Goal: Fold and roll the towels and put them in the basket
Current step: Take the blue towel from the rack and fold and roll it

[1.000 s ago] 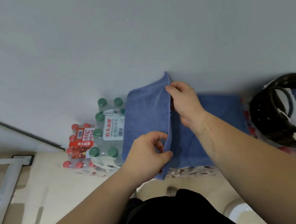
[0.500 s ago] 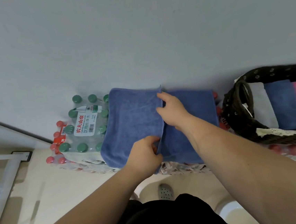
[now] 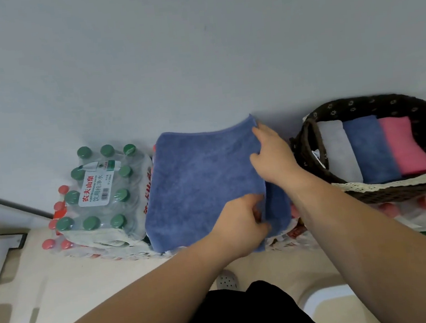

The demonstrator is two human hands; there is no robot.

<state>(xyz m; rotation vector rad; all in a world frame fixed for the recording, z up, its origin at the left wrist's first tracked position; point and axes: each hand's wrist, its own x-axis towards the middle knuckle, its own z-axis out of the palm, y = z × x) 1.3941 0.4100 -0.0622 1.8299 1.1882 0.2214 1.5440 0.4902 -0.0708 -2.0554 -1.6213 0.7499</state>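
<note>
— While the pack of green-capped bottles (image 3: 100, 190) sat at the left, where was the towel?
— The blue towel (image 3: 203, 183) lay half-folded on the packs; the left hand (image 3: 238, 221) pinched its near edge, the right hand (image 3: 271, 155) gripped the far corner.
— And the rest?
— Three rolls lay in the basket (image 3: 306, 147); this one, I judged, still needed rolling.

Two bare forearms, no sleeves, left hand (image 3: 238, 224) and right hand (image 3: 274, 158) without rings or watch, black clothing (image 3: 247, 314) below
</note>
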